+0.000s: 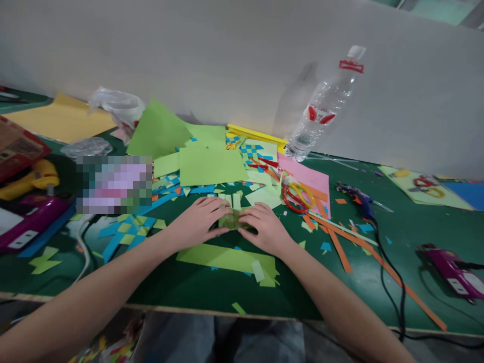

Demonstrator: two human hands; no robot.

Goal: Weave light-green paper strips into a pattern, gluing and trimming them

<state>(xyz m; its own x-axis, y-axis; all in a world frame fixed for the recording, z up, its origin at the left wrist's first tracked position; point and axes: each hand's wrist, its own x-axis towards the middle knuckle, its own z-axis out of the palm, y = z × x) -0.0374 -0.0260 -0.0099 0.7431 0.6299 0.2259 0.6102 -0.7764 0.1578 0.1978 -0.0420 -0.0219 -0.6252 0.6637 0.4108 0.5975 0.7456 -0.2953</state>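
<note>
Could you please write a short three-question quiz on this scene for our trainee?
1. What colour is the small piece between the fingers of the left hand and right hand?
2. True or false: the clear bottle stands farther back than both hands.
3. Which lies between the hands and the near edge of the table?
A) pink sheet
B) wide green strip
C) yellow bar

Key: 1. Green; 2. True; 3. B

Grn table (170, 292) w/ paper scraps (325, 247), orange strips (340, 254), glue gun (363, 205), btl (322, 103)
</note>
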